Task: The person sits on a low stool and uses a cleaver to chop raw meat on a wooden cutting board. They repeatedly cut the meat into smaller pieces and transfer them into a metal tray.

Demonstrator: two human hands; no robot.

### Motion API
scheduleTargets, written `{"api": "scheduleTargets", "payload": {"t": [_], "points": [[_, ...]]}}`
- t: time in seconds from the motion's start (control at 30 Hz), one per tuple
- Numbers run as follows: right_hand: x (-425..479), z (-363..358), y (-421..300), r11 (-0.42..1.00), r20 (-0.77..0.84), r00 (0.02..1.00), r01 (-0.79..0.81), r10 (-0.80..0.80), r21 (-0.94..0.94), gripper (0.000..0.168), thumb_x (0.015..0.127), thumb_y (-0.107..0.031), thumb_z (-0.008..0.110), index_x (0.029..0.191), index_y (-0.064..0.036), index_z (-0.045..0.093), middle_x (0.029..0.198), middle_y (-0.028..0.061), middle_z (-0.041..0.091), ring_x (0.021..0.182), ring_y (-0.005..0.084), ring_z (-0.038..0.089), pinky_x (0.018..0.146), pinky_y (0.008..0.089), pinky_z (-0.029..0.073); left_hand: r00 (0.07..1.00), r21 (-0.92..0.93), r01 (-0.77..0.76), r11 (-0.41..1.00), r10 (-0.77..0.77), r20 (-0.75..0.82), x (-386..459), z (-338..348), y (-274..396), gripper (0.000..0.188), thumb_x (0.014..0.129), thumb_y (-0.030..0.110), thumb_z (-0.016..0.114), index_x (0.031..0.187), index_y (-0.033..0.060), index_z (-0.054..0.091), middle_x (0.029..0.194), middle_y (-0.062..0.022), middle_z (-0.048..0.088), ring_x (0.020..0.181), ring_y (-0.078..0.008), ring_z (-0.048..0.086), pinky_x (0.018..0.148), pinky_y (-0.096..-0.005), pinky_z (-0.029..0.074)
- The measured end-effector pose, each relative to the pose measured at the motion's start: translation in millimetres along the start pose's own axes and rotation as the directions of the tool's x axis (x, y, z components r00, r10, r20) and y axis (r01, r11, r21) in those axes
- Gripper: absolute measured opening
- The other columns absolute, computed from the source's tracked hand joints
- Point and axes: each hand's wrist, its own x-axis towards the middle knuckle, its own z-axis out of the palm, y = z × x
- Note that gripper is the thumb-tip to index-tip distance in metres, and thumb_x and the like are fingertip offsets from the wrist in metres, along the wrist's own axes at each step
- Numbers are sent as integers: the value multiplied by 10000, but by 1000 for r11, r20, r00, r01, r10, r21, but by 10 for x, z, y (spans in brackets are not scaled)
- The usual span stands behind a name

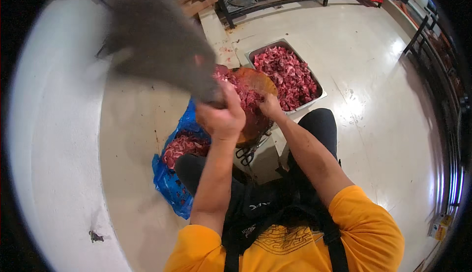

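My left hand grips the handle of a large cleaver. Its dark, wide blade is raised close to the camera and blurred by motion. With bent fingers my right hand touches the chopped red meat on a round wooden chopping block. Part of the block and meat is hidden behind the cleaver and my left hand. Just beyond the block, on the right, a rectangular metal tray holds a heap of cut meat.
To the left of my legs, a blue plastic bag lies on the floor with raw meat in it. Black-handled scissors are below the block. A white wall borders the left side; dark metal racks stand at the back.
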Motion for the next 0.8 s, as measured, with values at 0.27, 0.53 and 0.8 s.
{"api": "scheduleTargets", "payload": {"t": [0.27, 0.53, 0.8], "points": [[90, 114, 121, 999, 40, 999, 20, -19, -24, 479, 802, -252, 708, 1251, -96, 644, 1017, 265, 680, 976, 463, 646, 834, 516, 533, 426, 684, 363, 633, -765, 482, -1554, -33, -1380, 385, 947, 240, 592, 1164, -40, 441, 972, -372, 640, 948, -550, 616, 844, -591, 487], [27, -40, -126, 993, 112, 994, 31, -18, -116, 702, 771, -310, 784, 1376, -60, 531, 1200, 235, 659, 1108, 378, 642, 944, 458, 510, 641, 508, 407, 759, -633, 433, -1026, -175, -1040, 404, 931, 237, 631, 1162, -63, 488, 986, -383, 634, 979, -517, 625, 837, -540, 499], [143, -42, 31, 970, 57, 998, 47, -34, -240, 741, 693, -269, 804, 1352, -56, 542, 1054, 261, 687, 980, 416, 674, 858, 478, 550, 642, 484, 477, 734, -667, 379, -882, 190, -930, 451, 938, 219, 601, 1248, -61, 430, 952, -359, 646, 952, -517, 630, 844, -568, 494]]}}
